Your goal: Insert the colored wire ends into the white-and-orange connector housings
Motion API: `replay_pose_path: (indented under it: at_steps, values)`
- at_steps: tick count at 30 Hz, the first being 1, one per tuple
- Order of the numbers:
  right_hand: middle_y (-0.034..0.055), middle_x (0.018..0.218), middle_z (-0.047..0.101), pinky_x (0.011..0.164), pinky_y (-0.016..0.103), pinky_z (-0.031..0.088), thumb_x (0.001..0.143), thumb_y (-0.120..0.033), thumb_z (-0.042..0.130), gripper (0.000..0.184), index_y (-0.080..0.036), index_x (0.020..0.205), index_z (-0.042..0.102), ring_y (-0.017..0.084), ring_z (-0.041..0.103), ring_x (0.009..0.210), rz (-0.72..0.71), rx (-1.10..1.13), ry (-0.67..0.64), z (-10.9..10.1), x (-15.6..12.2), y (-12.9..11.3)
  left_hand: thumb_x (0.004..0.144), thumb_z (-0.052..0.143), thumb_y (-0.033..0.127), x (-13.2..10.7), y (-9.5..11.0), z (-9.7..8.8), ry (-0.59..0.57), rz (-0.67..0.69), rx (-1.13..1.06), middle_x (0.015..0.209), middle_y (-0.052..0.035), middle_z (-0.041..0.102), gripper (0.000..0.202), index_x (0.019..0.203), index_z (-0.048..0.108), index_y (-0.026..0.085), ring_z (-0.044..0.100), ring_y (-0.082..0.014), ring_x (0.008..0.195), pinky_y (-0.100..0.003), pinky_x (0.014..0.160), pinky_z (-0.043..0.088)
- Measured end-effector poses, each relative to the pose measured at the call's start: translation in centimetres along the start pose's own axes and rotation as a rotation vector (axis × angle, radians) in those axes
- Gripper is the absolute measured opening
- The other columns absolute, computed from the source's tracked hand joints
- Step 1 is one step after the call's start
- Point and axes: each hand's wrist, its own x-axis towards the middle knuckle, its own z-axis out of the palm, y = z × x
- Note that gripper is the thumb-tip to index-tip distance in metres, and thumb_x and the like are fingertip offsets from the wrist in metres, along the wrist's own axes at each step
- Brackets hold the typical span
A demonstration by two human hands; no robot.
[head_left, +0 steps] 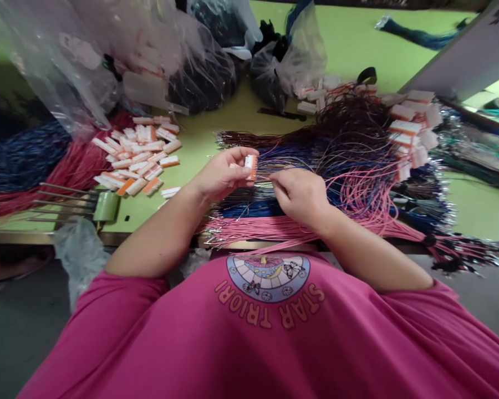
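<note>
Between the thumb and fingers of my left hand (pixel 222 174) is a white and orange connector housing (pixel 250 166), held upright over the wires. Just to its right, my right hand (pixel 303 197) is closed in a pinch on a thin wire (pixel 263 178) that runs toward the housing. Whether the wire's tip is inside the housing is too small to tell. Beneath both hands lie bundles of blue wires (pixel 249 210) and pink wires (pixel 258 228), their metal-tipped ends pointing left. Dark brown wires (pixel 270 137) lie beyond my hands.
Loose connector housings (pixel 143 152) are heaped on the green table at left, near a green cylinder with metal rods (pixel 107 206). Wired housings (pixel 413 130) are piled at right. Plastic bags (pixel 203 66) stand at the back. Red wires (pixel 81 166) lie far left.
</note>
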Motion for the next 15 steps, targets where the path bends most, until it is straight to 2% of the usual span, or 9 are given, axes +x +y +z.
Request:
replay_pose_path:
  at_steps: [2, 4, 8, 11, 15]
  values:
    - [0.0155, 0.105, 0.080, 0.085, 0.035, 0.050, 0.101, -0.024, 0.045, 0.036, -0.013, 0.105, 0.079, 0.026, 0.072, 0.097, 0.001, -0.043, -0.015, 0.0, 0.2, -0.3, 0.058, 0.092, 0.018, 0.0, -0.1, 0.0, -0.002, 0.013, 0.008, 0.079, 0.0050, 0.065, 0.059, 0.110, 0.065, 0.019, 0.062, -0.0065, 0.061, -0.021, 0.060, 0.059]
    - [0.0127, 0.103, 0.080, 0.083, 0.034, 0.049, 0.102, -0.025, 0.045, 0.036, -0.014, 0.106, 0.079, 0.024, 0.072, 0.093, -0.014, 0.033, -0.017, 0.1, 0.5, -0.3, 0.055, 0.093, 0.017, 0.1, -0.1, 0.0, 0.008, 0.021, 0.005, 0.078, 0.0052, 0.064, 0.060, 0.108, 0.065, 0.019, 0.063, -0.0067, 0.062, -0.020, 0.060, 0.059]
    - [0.0076, 0.104, 0.081, 0.086, 0.031, 0.049, 0.103, -0.026, 0.048, 0.034, -0.019, 0.112, 0.080, 0.020, 0.072, 0.096, -0.063, 0.203, 0.104, 0.8, 0.6, 0.3, 0.055, 0.093, 0.018, 0.0, -0.1, 0.1, 0.021, 0.013, -0.001, 0.078, 0.0052, 0.064, 0.060, 0.108, 0.064, 0.018, 0.064, -0.0071, 0.062, -0.020, 0.060, 0.060]
    - [0.0073, 0.098, 0.081, 0.081, 0.030, 0.047, 0.103, -0.025, 0.049, 0.034, -0.019, 0.107, 0.081, 0.020, 0.070, 0.090, -0.096, 0.135, 0.140, 1.2, 0.5, 0.5, 0.055, 0.092, 0.017, -0.1, 0.1, 0.3, 0.024, 0.005, 0.007, 0.078, 0.0057, 0.063, 0.059, 0.107, 0.064, 0.019, 0.063, -0.0062, 0.062, -0.019, 0.060, 0.060]
    - [0.0077, 0.084, 0.077, 0.072, 0.032, 0.040, 0.103, -0.022, 0.045, 0.036, -0.018, 0.093, 0.079, 0.019, 0.064, 0.078, -0.135, -0.075, 0.091, 1.2, 0.4, 0.3, 0.054, 0.091, 0.017, -0.2, 0.2, 0.6, 0.043, -0.010, 0.012, 0.078, 0.0058, 0.063, 0.058, 0.105, 0.063, 0.018, 0.062, -0.0052, 0.060, -0.018, 0.057, 0.059]
